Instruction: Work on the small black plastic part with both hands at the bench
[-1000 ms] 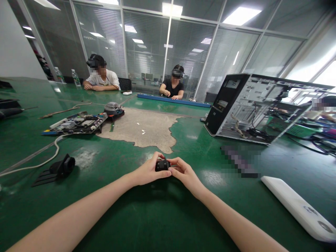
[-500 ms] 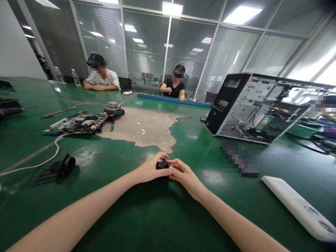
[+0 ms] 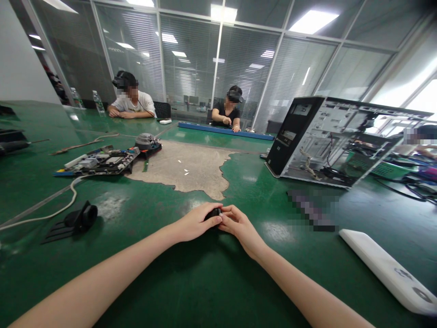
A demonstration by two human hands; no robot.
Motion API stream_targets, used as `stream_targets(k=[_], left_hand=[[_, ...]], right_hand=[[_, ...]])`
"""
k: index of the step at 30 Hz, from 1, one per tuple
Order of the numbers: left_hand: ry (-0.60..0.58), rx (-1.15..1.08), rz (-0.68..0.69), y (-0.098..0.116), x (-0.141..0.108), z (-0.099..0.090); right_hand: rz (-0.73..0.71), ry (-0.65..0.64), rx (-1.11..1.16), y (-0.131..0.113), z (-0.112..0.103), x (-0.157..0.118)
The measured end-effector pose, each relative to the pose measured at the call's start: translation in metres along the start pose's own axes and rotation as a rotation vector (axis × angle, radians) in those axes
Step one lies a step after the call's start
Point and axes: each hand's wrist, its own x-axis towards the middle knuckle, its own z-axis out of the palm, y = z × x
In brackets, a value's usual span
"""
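Between my two hands, low over the green table, is a small black rounded part (image 3: 214, 212); fingers cover most of it and I cannot make out its kind. My left hand (image 3: 196, 222) wraps round it from the left, thumb along its near side. From the right, the fingertips of my right hand (image 3: 241, 226) pinch its right end, touching my left thumb. Off to the left lies a black plastic piece (image 3: 81, 218) with a round collar and flat slotted plate.
A circuit board (image 3: 105, 161) and a round fan-like cooler (image 3: 147, 142) stand left of a bare worn patch (image 3: 191, 168). An open computer case (image 3: 307, 141) stands at right, near a white power bank-like slab (image 3: 385, 269). Two people sit across the table behind a blue bar (image 3: 225, 130).
The black part has turned between my hands; less of its ringed side shows, and the flat dark edge beneath is out of sight. My hands stay nearly in place.
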Motion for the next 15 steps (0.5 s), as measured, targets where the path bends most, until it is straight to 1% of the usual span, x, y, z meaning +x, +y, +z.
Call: stream_targets(k=[4, 9, 15], left_hand=[[-0.076, 0.051, 0.038, -0.0001, -0.0052, 0.0014], [-0.055, 0.067, 0.064, -0.0022, -0.0052, 0.0019], [-0.09, 0.018, 0.022, -0.0054, -0.0014, -0.0006]], right_hand=[[0.007, 0.019, -0.016, -0.0017, 0.0019, -0.0012], [-0.005, 0.013, -0.039, -0.0003, 0.0012, -0.001], [-0.097, -0.012, -0.102, 0.0008, -0.0019, 0.0005]])
